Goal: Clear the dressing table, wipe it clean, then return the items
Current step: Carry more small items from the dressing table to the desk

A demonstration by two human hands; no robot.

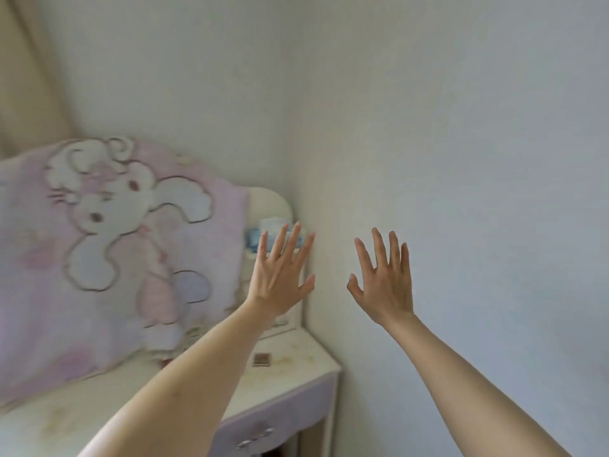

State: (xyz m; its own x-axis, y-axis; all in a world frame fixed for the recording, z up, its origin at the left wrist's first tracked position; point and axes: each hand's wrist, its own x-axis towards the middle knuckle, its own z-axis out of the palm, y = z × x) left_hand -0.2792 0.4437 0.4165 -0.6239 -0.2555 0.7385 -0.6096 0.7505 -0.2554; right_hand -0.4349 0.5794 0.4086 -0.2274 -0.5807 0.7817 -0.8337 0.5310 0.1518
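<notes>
The cream dressing table [298,356] stands in the room's corner at the lower left, its top stained. A pink blanket with a white rabbit picture [108,252] hangs over its upright back part. A small brown square item [262,359] lies on the tabletop. A blue and white packet [263,237] sits on a shelf at the back right. My left hand [280,275] is raised with fingers spread, in front of that packet and holding nothing. My right hand [384,278] is raised beside it before the wall, fingers apart and empty.
A lilac drawer front with a metal bow handle [255,437] faces me below the tabletop. A plain white wall [461,159] fills the right side. A beige curtain [23,77] hangs at the far left. The picture is blurred.
</notes>
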